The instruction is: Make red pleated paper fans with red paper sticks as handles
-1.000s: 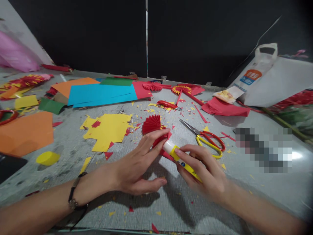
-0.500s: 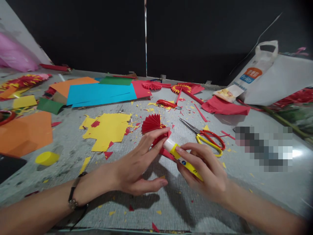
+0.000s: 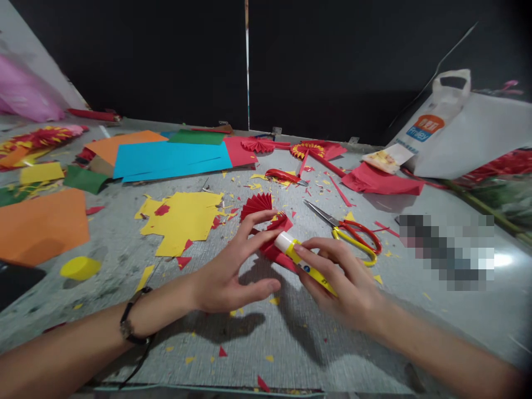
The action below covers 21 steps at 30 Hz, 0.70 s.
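Observation:
In my right hand point(image 3: 343, 277) is a yellow glue stick point(image 3: 312, 271), its white end tilted up to the left against or just over a folded red paper piece point(image 3: 274, 254). My left hand point(image 3: 236, 266) is open over the same piece, thumb apart, with the fingertips at its edge; whether they touch it I cannot tell. Beyond the fingers spreads a pleated red paper fan point(image 3: 256, 206). Scissors point(image 3: 341, 226) with one red and one yellow handle lie beside my right hand. The yellow glue cap point(image 3: 80, 269) rests on its side at the left.
Yellow paper point(image 3: 189, 219) lies left of the fan, orange paper point(image 3: 41, 227) farther left. Blue sheets point(image 3: 172, 160), a red-handled cutter point(image 3: 285, 177) and red-and-yellow paper rosettes point(image 3: 307, 149) are behind. A white bag point(image 3: 461, 133) stands at the right; paper scraps are scattered around.
My left hand has lifted a little, its fingers spreading and uncovering more of the red paper. The glue stick in my right hand has shifted slightly left and up.

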### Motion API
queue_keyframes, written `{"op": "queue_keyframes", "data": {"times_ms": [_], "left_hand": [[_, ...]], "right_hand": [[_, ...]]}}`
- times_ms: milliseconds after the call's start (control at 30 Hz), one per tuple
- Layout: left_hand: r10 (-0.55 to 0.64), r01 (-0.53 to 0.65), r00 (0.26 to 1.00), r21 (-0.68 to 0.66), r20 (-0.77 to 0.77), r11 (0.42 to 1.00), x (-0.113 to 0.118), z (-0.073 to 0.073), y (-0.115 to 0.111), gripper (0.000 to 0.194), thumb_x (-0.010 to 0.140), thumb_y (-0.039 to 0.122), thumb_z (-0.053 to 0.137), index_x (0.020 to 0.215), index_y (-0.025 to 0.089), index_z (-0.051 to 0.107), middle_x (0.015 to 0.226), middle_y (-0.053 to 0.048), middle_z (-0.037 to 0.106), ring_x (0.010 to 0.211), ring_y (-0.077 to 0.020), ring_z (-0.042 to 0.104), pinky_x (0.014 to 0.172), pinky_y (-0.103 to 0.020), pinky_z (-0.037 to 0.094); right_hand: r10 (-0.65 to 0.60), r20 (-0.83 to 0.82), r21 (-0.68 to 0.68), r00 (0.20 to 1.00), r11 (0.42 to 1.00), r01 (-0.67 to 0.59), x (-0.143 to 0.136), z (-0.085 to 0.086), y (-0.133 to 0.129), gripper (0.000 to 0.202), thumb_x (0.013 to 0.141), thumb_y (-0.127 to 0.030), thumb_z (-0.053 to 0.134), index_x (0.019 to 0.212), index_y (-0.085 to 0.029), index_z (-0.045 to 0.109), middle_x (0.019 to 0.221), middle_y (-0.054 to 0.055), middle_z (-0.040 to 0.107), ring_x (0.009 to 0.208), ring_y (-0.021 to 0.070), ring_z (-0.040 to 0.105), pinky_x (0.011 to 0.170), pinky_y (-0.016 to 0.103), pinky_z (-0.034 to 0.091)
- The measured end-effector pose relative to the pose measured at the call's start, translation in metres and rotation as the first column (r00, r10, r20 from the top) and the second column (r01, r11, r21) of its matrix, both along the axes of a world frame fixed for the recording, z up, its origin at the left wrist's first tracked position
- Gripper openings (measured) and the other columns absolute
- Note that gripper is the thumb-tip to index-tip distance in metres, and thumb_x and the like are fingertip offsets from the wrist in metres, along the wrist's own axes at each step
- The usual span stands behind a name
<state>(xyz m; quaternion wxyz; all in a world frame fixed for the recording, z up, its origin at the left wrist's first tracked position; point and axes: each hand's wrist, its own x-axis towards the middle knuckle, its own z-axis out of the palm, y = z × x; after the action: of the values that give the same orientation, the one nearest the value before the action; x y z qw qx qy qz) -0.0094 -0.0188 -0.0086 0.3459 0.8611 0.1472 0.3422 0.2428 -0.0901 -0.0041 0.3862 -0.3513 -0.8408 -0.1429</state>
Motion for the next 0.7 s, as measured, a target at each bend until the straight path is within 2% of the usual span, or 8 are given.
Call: {"op": "queue_keyframes", "data": {"times_ms": [133,233,333,500,700], "left_hand": [[0.040,-0.039,0.999,0.022,-0.009,0.999,0.0013,-0.0005,0.0007,0.075,0.093,0.020,0.075,0.159,0.038,0.042,0.165,-0.014,0.037,0.157,-0.0378,0.033,0.126,-0.068,0.034],[0.026,-0.026,1.000,0.025,-0.005,0.999,0.0009,0.0014,0.0004,0.073,0.094,0.017,0.071,0.159,0.037,0.044,0.168,-0.014,0.037,0.158,-0.0373,0.034,0.126,-0.067,0.034],[0.034,-0.034,0.999,-0.004,-0.011,0.999,-0.0003,0.0025,0.0014,0.067,0.096,0.020,0.070,0.157,0.036,0.049,0.167,-0.014,0.039,0.156,-0.0378,0.037,0.125,-0.066,0.036],[0.034,-0.031,0.999,-0.076,0.032,0.997,-0.0007,0.0039,0.0030,0.057,0.098,0.023,0.069,0.152,0.037,0.056,0.152,-0.013,0.054,0.144,-0.0341,0.052,0.119,-0.061,0.046],[0.043,-0.014,0.992,-0.235,0.117,0.972,0.0000,0.0080,0.0049,0.036,0.098,0.037,0.068,0.133,0.028,0.072,0.137,-0.013,0.066,0.133,-0.0361,0.058,0.111,-0.057,0.051]], "right_hand": [[0.002,-0.010,-0.017,1.000,1.000,-0.003,-0.0006,-0.0021,0.0015,0.030,0.100,-0.006,0.060,0.129,-0.012,0.061,0.116,0.014,0.068,0.095,0.0203,0.073,0.064,0.029,0.061],[-0.006,-0.020,-0.014,1.000,1.000,0.006,-0.0001,-0.0030,0.0011,0.031,0.100,-0.006,0.060,0.130,-0.013,0.061,0.117,0.014,0.068,0.095,0.0205,0.073,0.065,0.030,0.062],[-0.007,-0.021,-0.008,1.000,1.000,0.007,0.0004,-0.0033,0.0004,0.031,0.100,-0.006,0.060,0.130,-0.013,0.061,0.116,0.014,0.069,0.094,0.0209,0.073,0.064,0.031,0.062],[-0.002,-0.020,-0.010,1.000,1.000,0.002,-0.0004,-0.0012,-0.0011,0.034,0.099,-0.005,0.059,0.132,-0.016,0.061,0.115,0.013,0.070,0.094,0.0205,0.074,0.065,0.029,0.063],[0.018,0.013,-0.021,1.000,1.000,-0.018,-0.0027,0.0011,-0.0020,0.032,0.099,-0.003,0.058,0.130,-0.012,0.061,0.115,0.012,0.070,0.094,0.0185,0.075,0.071,0.027,0.065]]}}
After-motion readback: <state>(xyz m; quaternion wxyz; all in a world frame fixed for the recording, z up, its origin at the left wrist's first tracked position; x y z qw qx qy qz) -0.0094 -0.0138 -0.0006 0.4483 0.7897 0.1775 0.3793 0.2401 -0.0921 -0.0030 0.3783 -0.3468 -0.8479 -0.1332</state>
